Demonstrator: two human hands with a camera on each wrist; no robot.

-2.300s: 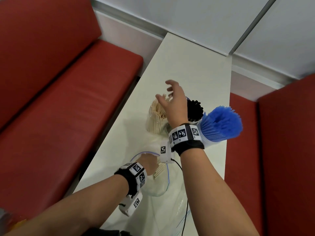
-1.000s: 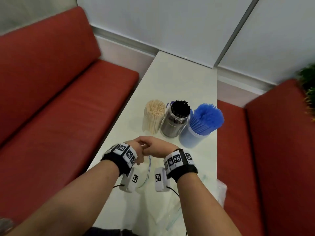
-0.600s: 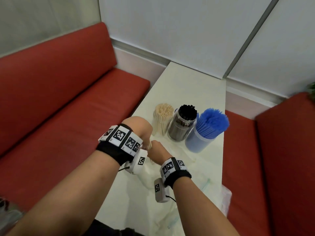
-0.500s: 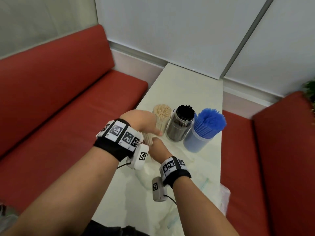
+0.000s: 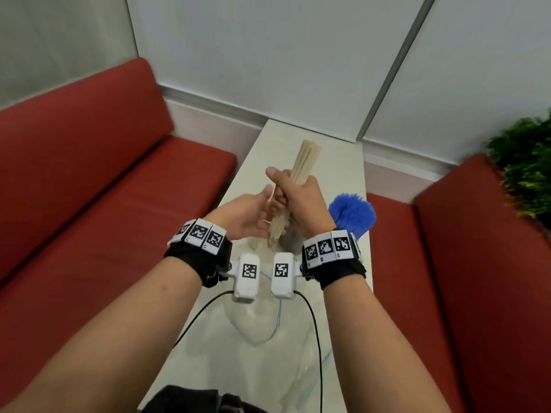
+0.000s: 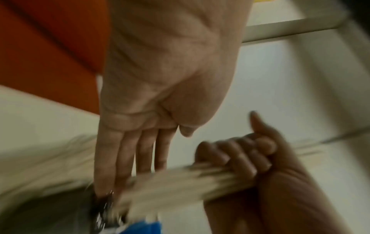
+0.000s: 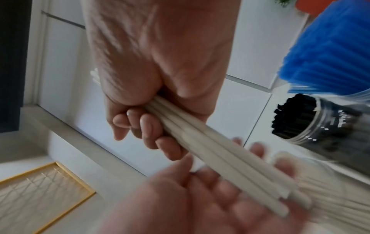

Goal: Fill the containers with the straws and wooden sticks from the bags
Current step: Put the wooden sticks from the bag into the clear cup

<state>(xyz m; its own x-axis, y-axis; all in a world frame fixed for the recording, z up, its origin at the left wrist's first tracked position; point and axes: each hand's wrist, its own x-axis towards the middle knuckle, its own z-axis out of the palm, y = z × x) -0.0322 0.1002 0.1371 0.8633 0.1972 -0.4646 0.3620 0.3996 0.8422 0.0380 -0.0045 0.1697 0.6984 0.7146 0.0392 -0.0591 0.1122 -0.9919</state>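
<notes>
The right hand has its fingers wrapped round a bundle of wooden sticks, gripped near the middle and tilted so the upper ends lean away over the worktop. The left hand lies flat and relaxed, palm turned toward the bundle, its straight fingers against the lower ends of the sticks. Both hands are raised above the middle of the worktop. Just beneath them stand a clear jar of black straws and a tub of blue straws at the right edge. Crumpled clear bags lie at the near end.
</notes>
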